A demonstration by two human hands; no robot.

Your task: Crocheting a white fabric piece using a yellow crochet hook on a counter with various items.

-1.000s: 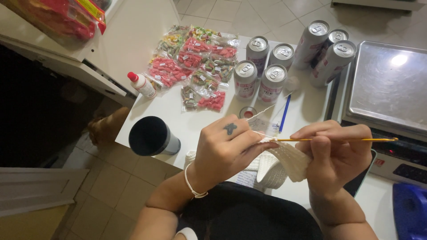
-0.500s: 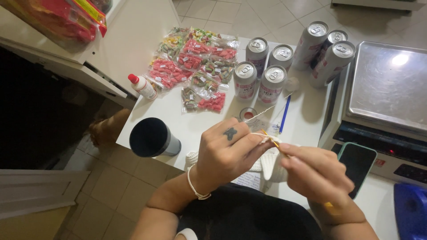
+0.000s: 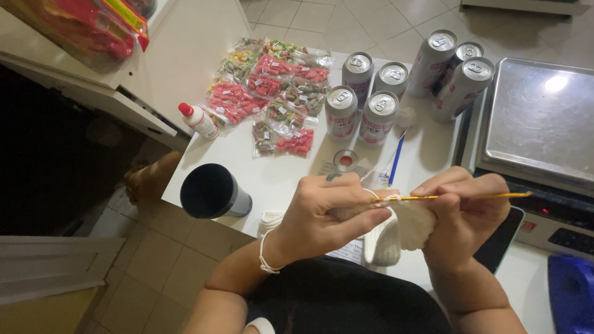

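A golden-yellow crochet hook is showing against cream-white crocheted yarn. Beside them a black tumbler is standing with a grey band — the table under it is showing plain white. The candy bags are glowing red, pink and green behind clear plastic. The cans are gleaming silver with pink print — a pen is lying blue, and a white glue bottle is wearing a red cap.

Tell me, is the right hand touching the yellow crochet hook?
Touching. The head view shows the right hand pinching the yellow crochet hook between its fingertips.
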